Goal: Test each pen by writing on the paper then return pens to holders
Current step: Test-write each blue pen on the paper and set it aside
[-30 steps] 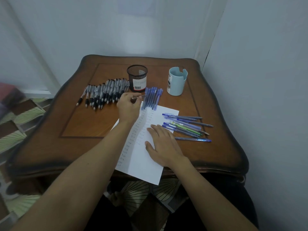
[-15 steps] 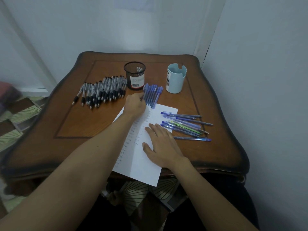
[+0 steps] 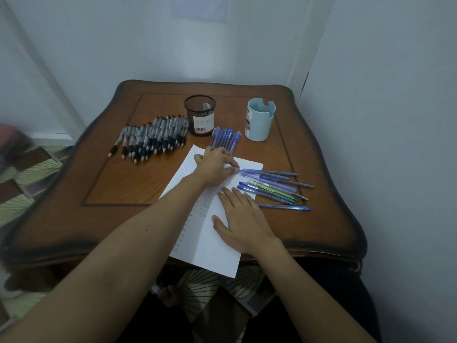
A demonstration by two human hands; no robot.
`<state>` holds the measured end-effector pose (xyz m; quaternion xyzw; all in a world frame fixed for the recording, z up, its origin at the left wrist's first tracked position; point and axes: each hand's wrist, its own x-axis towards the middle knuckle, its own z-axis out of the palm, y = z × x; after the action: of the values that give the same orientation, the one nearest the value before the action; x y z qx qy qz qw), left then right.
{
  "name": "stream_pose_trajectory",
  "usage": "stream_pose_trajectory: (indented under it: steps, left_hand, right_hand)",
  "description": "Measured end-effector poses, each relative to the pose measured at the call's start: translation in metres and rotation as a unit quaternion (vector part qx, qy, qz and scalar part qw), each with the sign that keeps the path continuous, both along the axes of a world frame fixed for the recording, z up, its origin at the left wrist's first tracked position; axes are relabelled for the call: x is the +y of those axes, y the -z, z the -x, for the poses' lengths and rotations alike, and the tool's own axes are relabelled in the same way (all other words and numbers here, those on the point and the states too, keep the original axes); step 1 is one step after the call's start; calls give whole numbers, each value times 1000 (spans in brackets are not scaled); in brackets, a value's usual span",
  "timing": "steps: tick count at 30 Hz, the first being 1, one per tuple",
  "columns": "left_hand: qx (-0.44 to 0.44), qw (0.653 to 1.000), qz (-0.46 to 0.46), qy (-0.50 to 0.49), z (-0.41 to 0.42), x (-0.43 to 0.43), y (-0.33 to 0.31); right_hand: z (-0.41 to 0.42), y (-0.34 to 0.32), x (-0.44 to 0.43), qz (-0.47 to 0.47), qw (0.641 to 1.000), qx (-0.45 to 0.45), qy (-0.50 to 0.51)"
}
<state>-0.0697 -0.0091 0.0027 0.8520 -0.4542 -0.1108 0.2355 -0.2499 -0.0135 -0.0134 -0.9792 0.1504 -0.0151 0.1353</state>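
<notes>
Left fingers loosely curled, tips on the left end of the farthest pen in the mixed pile. Can't tell if the pinch has closed; the pen lies flat with the rest. Right fingers straight and flat, holding nothing, pressing the paper down.

Change: 1 s ago the left hand carried a pen by the blue capped group, and 0.5 s ago it was setting it down there. Now it has let go of that pen and crossed right to the pile. My read: one test cycle closed, next pen being fetched.

Layout, big to small:
- bench: wooden, carries everything.
- paper: near centre, near edge hanging off the bench, columns of small marks down its left part, right hand on it.
- black-grip pens: long row, far left.
- mixed pile: right of the paper, blue plus one green, left ends overlapping the sheet.
- mesh holder, light-blue holder: far centre, upright, no pens seen inside.
- blue capped pens: small group between the holders, just beyond the paper.

Judgement: still testing, nothing returned to holders yet. Next move needs one pen lifted clean without dragging its neighbours.
</notes>
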Motion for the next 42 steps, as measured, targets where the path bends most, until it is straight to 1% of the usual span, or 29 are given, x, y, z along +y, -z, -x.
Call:
stream_pose_trajectory:
  steps: [7, 9, 11, 12, 13, 14, 16, 17, 19, 21, 23, 25, 27, 31, 33, 34, 35, 37, 38, 39, 41, 42]
  left_hand:
    - [59, 996, 56, -43, -4, 12, -2]
    - [102, 987, 113, -55, -5, 18, -2]
    - [175, 961, 199, -85, -2, 24, -3]
    - [222, 936, 249, -109, 0, 26, -3]
    - [274, 902, 303, -138, 1, 28, -3]
    - [330, 858, 355, -169, 3, 28, -5]
    - [430, 757, 433, -233, 5, 28, -10]
    - [462, 713, 459, -259, 5, 29, -14]
    - [516, 636, 496, -288, 6, 31, -19]
    - [565, 570, 514, -305, 3, 35, -20]
    - [615, 512, 521, -299, 0, 41, -18]
    - [650, 475, 527, -273, -1, 46, -17]
    - [660, 463, 531, -263, 1, 50, -19]
    - [661, 451, 530, -280, 5, 56, -22]
    - [658, 454, 532, -279, 6, 58, -20]
    - [648, 466, 534, -279, 6, 59, -19]
    - [633, 487, 533, -279, 6, 60, -18]
    - [601, 540, 517, -283, 5, 60, -15]
    - [589, 559, 509, -285, 6, 60, -14]
    - [582, 571, 505, -284, 7, 60, -14]
    - [583, 572, 505, -279, 11, 62, -16]
    - [580, 579, 502, -275, 13, 65, -16]
  right_hand:
    - [9, 3, -6, -15, 999, -22, 28]
    - [11, 3, -7, -22, 998, -34, 42]
    - [14, 2, -9, -25, 997, -48, 51]
    - [15, 2, -10, -28, 997, -51, 51]
    - [16, 2, -11, -31, 997, -48, 49]
    - [17, 2, -12, -29, 998, -37, 44]
    - [18, 1, -15, -10, 999, 3, 35]
    - [19, 1, -17, 2, 999, 23, 36]
    - [20, 1, -19, 14, 998, 48, 48]
    - [18, -1, -18, 18, 996, 59, 62]
    - [13, -2, -13, 25, 995, 59, 74]
    - [7, -2, -9, 27, 995, 47, 89]
    - [5, -1, -8, 16, 995, 25, 96]
    - [15, 0, -13, 11, 996, -2, 94]
    - [20, 1, -18, 22, 996, 4, 90]
    - [21, 1, -20, 26, 996, 10, 86]
    - [22, 3, -22, 28, 996, 17, 80]
    - [21, 5, -23, 29, 996, 24, 75]
    - [21, 6, -23, 31, 996, 24, 76]
    - [20, 6, -22, 34, 996, 25, 77]
    - [18, 7, -21, 38, 996, 25, 79]
    - [18, 7, -21, 37, 996, 26, 80]
